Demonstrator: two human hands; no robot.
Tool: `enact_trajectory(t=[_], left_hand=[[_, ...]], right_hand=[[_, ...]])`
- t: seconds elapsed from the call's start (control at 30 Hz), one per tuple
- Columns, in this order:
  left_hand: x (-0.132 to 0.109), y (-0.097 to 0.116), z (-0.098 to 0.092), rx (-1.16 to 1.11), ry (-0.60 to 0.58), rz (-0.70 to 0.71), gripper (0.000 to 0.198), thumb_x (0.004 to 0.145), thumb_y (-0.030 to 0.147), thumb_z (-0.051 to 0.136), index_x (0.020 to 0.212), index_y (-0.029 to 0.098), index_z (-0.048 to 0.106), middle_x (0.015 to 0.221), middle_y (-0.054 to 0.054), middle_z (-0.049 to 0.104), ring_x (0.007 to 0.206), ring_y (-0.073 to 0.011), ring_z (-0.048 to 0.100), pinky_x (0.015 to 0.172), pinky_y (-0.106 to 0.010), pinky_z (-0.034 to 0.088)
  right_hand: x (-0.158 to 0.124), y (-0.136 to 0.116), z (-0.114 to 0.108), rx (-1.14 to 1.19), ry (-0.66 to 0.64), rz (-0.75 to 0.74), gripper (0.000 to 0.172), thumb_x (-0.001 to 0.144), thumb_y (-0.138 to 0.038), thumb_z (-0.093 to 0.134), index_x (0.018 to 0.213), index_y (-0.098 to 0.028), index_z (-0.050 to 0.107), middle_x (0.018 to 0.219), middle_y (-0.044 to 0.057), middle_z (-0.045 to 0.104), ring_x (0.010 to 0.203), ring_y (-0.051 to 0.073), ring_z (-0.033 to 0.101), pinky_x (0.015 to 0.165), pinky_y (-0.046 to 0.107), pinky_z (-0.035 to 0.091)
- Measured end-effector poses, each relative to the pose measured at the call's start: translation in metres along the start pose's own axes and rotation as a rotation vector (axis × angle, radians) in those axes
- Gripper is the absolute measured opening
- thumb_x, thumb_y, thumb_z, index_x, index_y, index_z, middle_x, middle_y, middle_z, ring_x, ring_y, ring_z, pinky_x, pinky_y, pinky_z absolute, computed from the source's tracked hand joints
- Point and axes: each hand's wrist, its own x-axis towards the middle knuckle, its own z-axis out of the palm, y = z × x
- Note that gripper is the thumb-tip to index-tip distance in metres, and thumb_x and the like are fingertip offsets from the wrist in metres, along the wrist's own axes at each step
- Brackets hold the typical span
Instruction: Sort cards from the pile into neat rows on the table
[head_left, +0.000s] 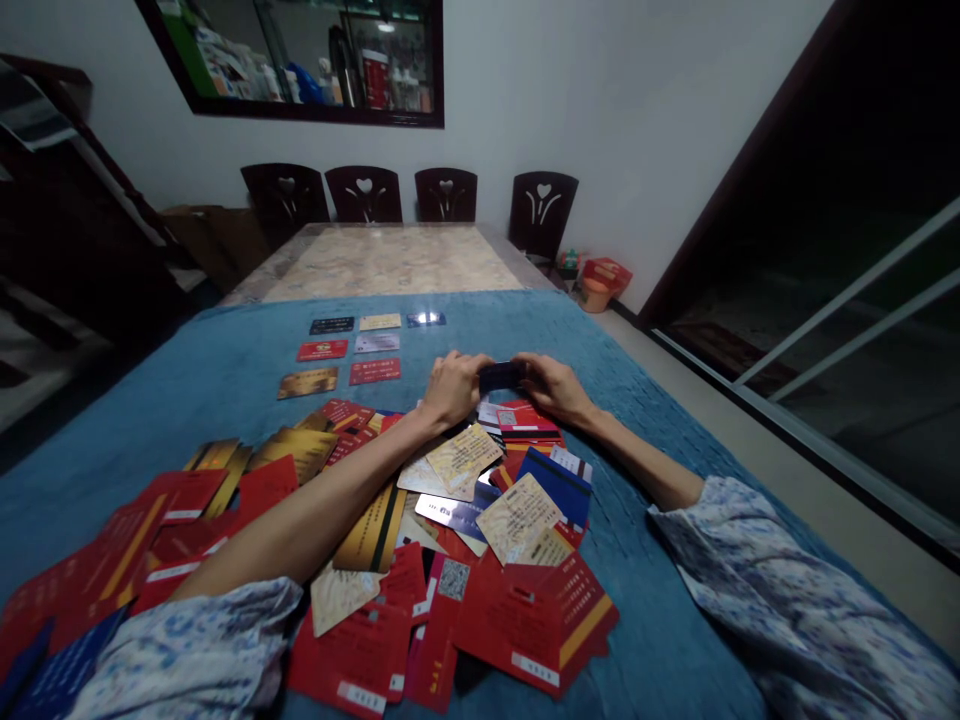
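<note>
Both my hands meet at the far edge of a loose heap of cards [450,520] on a blue cloth [645,420]. My left hand [452,385] and my right hand [553,387] each pinch one end of a dark card [501,376], held just above the cloth. The heap holds many red, gold, cream and blue cards, and my forearms lie across it. Beyond my hands, several cards lie face up in neat rows [352,350], among them a red card [322,350] and a gold card [308,382].
The blue cloth covers the near part of a long marble-patterned table [390,262]. Several dark chairs [446,194] stand at the far end against a white wall. A red basket [604,278] sits on the floor at the right, by a glass door.
</note>
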Motion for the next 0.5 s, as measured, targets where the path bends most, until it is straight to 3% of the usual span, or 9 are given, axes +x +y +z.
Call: enact_trajectory(t=[0.2,0.5], left_hand=[[-0.0006,0.0007,0.0027,0.045,-0.06,-0.03,0.051,0.088,0.012,0.05,0.137,0.022,0.057,0.12,-0.012,0.075,0.11,-0.0323,0.061,0.093,-0.047,0.045],[0.0002,0.0022,0.0018,0.04,-0.105,-0.07,0.051,0.09,0.016,0.053,0.142,0.02,0.051,0.124,-0.014,0.072,0.119,-0.0338,0.058,0.098,-0.05,0.042]], right_hand=[[0.0009,-0.0001,0.002,-0.003,-0.036,0.012,0.05,0.086,-0.02,0.06,0.136,-0.023,0.056,0.1,0.008,0.069,0.086,0.023,0.062,0.083,0.037,0.051],[0.003,0.003,0.0028,0.024,-0.058,-0.031,0.058,0.087,-0.022,0.06,0.144,-0.019,0.05,0.112,0.013,0.068,0.098,0.027,0.062,0.089,0.044,0.052]])
